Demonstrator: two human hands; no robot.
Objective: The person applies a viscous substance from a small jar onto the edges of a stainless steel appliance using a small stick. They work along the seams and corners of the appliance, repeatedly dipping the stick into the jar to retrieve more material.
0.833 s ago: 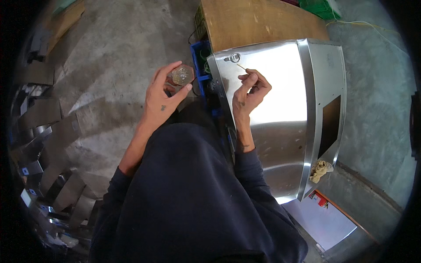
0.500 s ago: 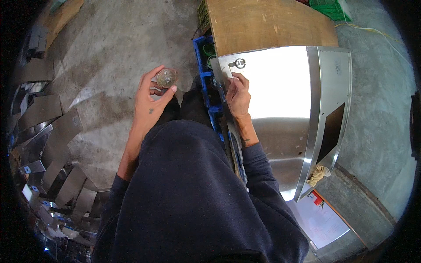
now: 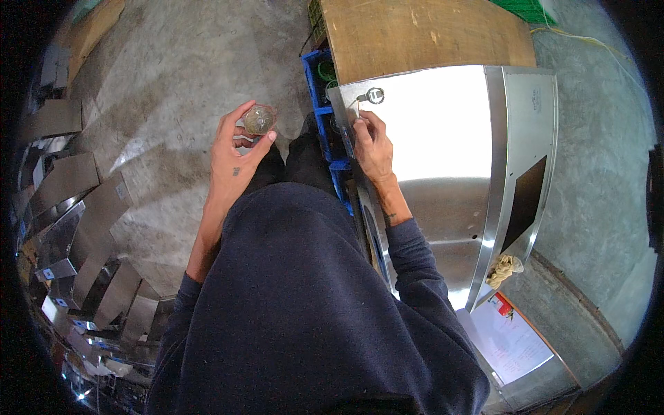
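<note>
Here's the left hand (image 3: 234, 153), fingers and thumb clamped around a small clear jar (image 3: 259, 120), held up left of the blue crates (image 3: 323, 111). Over on the right, the right hand (image 3: 374, 151) pinches a thin stick (image 3: 359, 111) at the far left corner of the shiny metal panel (image 3: 439, 128)! A round dark-rimmed fitting (image 3: 375, 95) sits just beside; whether the stick's tip touches metal, can't tell. Beyond lies the wooden table (image 3: 429, 38).

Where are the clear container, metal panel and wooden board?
Clear container (image 3: 260, 120): head view, middle of its round face.
Metal panel (image 3: 437, 163): head view, on its shiny face.
Wooden board (image 3: 429, 34): head view, on its brown face.
</note>
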